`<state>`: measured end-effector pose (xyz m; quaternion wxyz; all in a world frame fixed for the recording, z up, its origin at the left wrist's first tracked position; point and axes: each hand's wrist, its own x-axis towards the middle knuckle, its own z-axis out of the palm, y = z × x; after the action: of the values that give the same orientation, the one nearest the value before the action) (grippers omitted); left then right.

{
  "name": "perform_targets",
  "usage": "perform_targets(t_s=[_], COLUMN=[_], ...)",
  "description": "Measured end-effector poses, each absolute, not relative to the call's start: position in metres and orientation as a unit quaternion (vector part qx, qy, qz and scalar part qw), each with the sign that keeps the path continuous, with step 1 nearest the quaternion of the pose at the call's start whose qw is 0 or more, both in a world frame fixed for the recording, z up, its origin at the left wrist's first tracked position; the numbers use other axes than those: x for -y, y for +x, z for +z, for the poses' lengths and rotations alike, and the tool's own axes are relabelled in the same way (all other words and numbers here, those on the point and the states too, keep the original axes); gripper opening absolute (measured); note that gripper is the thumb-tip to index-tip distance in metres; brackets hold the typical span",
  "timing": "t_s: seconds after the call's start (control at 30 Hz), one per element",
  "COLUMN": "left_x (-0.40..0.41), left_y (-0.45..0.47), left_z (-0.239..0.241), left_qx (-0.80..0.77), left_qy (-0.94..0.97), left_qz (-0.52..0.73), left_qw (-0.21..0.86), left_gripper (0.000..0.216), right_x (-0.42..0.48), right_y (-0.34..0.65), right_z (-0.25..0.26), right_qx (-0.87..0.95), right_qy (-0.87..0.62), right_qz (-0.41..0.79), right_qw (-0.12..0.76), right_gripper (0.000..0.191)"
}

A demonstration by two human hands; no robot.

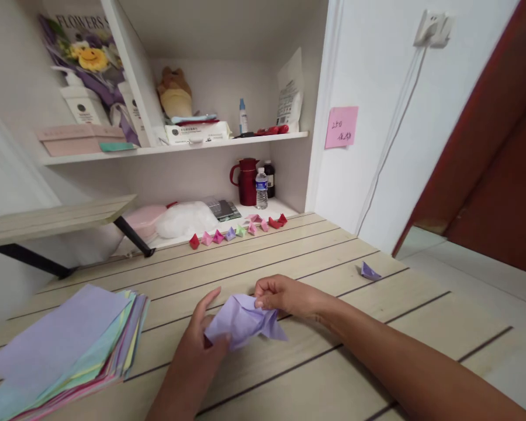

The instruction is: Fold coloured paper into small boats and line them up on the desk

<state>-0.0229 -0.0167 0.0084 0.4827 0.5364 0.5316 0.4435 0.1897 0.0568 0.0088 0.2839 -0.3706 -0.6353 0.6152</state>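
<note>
Lower shelf (284,207): jug (246,184) and bottle (262,190) are held.
Left hand (197,346): purple paper (239,321) is gripped, one finger raised.
Right hand (286,295): paper's top is pinched.

The tabletop (315,383) is light wood-toned, marked with dark parallel lines. A stack of multicoloured paper (70,345) lies left of the left hand (206,330). A row of small folded papers (240,231) lies beyond both hands. One purple folded piece (370,271) lies right of the right hand (284,295). A black-legged riser (56,219) stands beyond and left of the left hand.
</note>
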Motion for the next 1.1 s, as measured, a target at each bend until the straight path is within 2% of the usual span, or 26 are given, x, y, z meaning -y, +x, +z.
perform_targets(t_s=[0.07, 0.13, 0.17, 0.27, 0.33, 0.4, 0.5, 0.57, 0.7, 0.77, 0.9, 1.0, 1.1], left_x=[0.03, 0.045, 0.053, 0.076, 0.088, 0.094, 0.092, 0.088, 0.085, 0.085, 0.084, 0.082, 0.082], left_y=[-0.032, -0.042, -0.046, -0.045, -0.032, -0.014, 0.008, 0.015, 0.019, 0.021, 0.025, 0.024, 0.019], left_z=[-0.001, -0.007, -0.007, 0.0, 0.007, 0.008, -0.005, -0.02, -0.044, -0.049, -0.05, -0.05, -0.048], left_qx=[-0.549, -0.59, -0.614, -0.604, -0.519, -0.446, -0.473, -0.484, -0.503, -0.515, -0.543, -0.549, -0.529], left_qy=[0.545, 0.572, 0.598, 0.662, 0.688, 0.741, 0.753, 0.787, 0.802, 0.798, 0.793, 0.792, 0.807], left_qz=[0.435, 0.433, 0.434, 0.423, 0.424, 0.415, 0.4, 0.339, 0.286, 0.279, 0.257, 0.245, 0.234], left_qw=[0.461, 0.37, 0.277, -0.133, -0.278, -0.281, -0.224, -0.177, -0.15, -0.139, -0.104, -0.107, -0.12], left_gripper=[0.074, 0.061, 0.053, 0.033, 0.029, 0.022, 0.015, 0.007, 0.02, 0.02, 0.022, 0.02, 0.016], right_x=[-0.055, -0.055, -0.054, -0.053, -0.051, -0.047, -0.039, -0.033, -0.011, 0.007, 0.049, 0.067, 0.064], right_y=[0.19, 0.19, 0.189, 0.186, 0.182, 0.177, 0.17, 0.171, 0.192, 0.207, 0.22, 0.209, 0.199], right_z=[0.008, 0.005, 0.003, 0.001, 0.002, 0.005, 0.009, 0.012, 0.021, 0.026, 0.022, 0.008, -0.006], right_qx=[0.646, 0.653, 0.655, 0.659, 0.662, 0.668, 0.68, 0.687, 0.701, 0.72, 0.717, 0.735, 0.716], right_qy=[-0.361, -0.361, -0.363, -0.377, -0.384, -0.387, -0.384, -0.382, -0.392, -0.44, -0.501, -0.528, -0.554], right_qz=[0.627, 0.63, 0.629, 0.618, 0.61, 0.602, 0.592, 0.585, 0.551, 0.466, 0.382, 0.294, 0.266], right_qw=[0.244, 0.215, 0.208, 0.206, 0.206, 0.205, 0.201, 0.198, 0.225, 0.268, 0.299, 0.307, 0.331], right_gripper=[0.017, 0.015, 0.015, 0.013, 0.012, 0.011, 0.013, 0.016, 0.035, 0.042, 0.048, 0.063, 0.032])
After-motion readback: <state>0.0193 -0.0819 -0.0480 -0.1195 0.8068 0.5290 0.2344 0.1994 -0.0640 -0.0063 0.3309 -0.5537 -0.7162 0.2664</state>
